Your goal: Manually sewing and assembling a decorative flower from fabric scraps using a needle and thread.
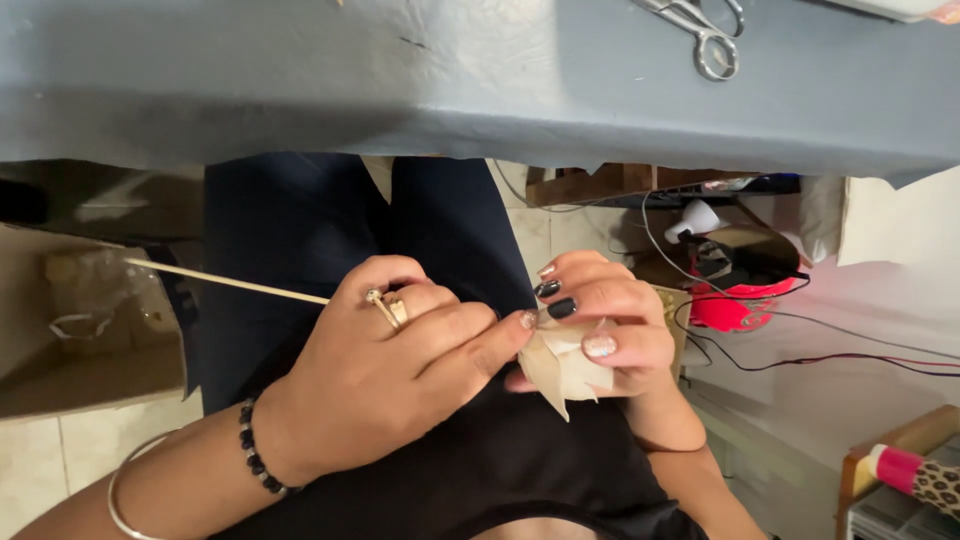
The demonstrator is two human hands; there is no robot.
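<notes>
1. A grey-blue tabletop (400, 70) runs across the top of the view
2. A pair of metal scissors (705, 30) lies on it near the far right edge
3. An open brown cardboard box (60, 370) sits on the floor at the left, with crumpled clear plastic (95, 295) inside
4. A red rounded device (735, 305) lies under the table at the right, with a white plug-like piece (695, 220) just above it
5. Thin dark and red cables (830, 355) trail across the pale floor beside it
6. A pink and leopard-print roll (915, 475) rests in the lower right corner
</notes>
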